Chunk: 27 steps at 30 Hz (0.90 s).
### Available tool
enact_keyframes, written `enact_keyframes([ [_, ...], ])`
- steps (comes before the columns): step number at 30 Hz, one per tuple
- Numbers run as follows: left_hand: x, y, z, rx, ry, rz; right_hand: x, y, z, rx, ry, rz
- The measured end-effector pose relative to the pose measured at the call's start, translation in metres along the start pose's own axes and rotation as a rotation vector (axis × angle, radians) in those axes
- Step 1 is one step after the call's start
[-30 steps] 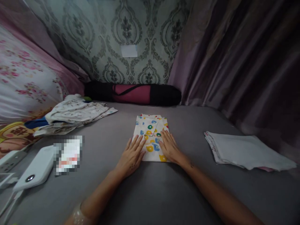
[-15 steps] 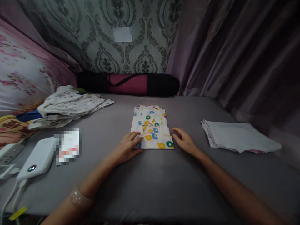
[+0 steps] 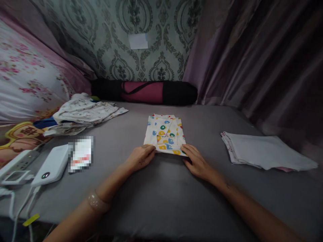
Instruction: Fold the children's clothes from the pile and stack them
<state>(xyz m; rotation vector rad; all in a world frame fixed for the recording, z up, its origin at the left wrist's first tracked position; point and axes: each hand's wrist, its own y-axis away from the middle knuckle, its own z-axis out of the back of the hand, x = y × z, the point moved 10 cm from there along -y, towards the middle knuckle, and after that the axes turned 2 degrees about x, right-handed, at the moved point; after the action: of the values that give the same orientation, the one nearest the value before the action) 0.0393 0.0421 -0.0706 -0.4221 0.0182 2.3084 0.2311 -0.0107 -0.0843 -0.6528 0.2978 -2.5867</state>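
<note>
A small white garment with coloured letter prints [image 3: 165, 133] lies folded into a rectangle in the middle of the grey bed sheet [image 3: 161, 188]. My left hand [image 3: 139, 157] grips its near left corner, fingers curled on the edge. At the near right corner my right hand [image 3: 196, 163] pinches the same near edge, which is lifted slightly off the sheet. Both forearms reach in from the bottom of the view.
A pile of loose pale clothes [image 3: 83, 114] lies at the left, folded white cloths [image 3: 262, 153] at the right. A white power bank [image 3: 51, 164] and power strip [image 3: 17, 163] sit near left. A black-and-maroon roll bag [image 3: 143, 92] lines the wall; curtains [image 3: 264, 67] hang right.
My hands slid from pressing flat on the garment to its near edge. Each now grips a near corner, and that edge has lifted a little.
</note>
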Motion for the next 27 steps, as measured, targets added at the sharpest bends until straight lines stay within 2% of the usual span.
enact_keyframes([
  [2,0.004,0.000,0.000,-0.006,-0.017,0.014,-0.006,-0.003,-0.002,-0.004,0.018,0.021],
  [8,0.002,0.017,-0.004,-0.005,-0.097,-0.220,-0.016,-0.003,-0.005,-0.010,0.030,0.106],
  [16,0.032,0.020,0.001,-0.026,-0.031,-0.139,-0.010,-0.005,0.005,-0.001,0.055,0.134],
  [21,0.012,0.033,0.019,-0.025,0.008,-0.214,0.010,0.003,0.022,0.056,0.038,0.125],
  [27,-0.023,0.073,0.038,0.039,0.109,-0.248,0.038,0.039,0.040,0.142,-0.040,0.076],
])
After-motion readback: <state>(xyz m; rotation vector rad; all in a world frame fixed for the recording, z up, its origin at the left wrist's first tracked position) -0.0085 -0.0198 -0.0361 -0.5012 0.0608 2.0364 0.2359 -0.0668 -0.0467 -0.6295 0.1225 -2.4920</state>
